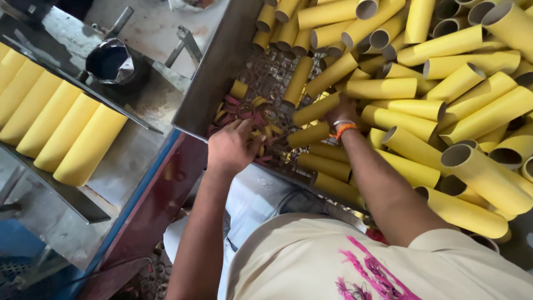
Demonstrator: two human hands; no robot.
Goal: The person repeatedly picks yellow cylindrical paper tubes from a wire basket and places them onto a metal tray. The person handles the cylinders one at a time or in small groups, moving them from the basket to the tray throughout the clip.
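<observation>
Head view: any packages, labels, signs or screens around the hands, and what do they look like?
No packages, labels, signs or screens show.
Shirt: beige, with a pink printed mark on the back, bottom right.
Yellow tubes: plain, piled in the metal bin around the right hand.
Left hand: over small rings.

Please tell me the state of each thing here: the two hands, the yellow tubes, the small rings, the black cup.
left hand: fingers curled down among the small rings, grip not clear.
right hand: reaching into the tube pile, fingers hidden.
yellow tubes in the bin: loose pile, ends open.
small rings: scattered on the bin's mesh floor.
yellow tubes in the tray: lying side by side, touching.
black cup: upright, open.
</observation>
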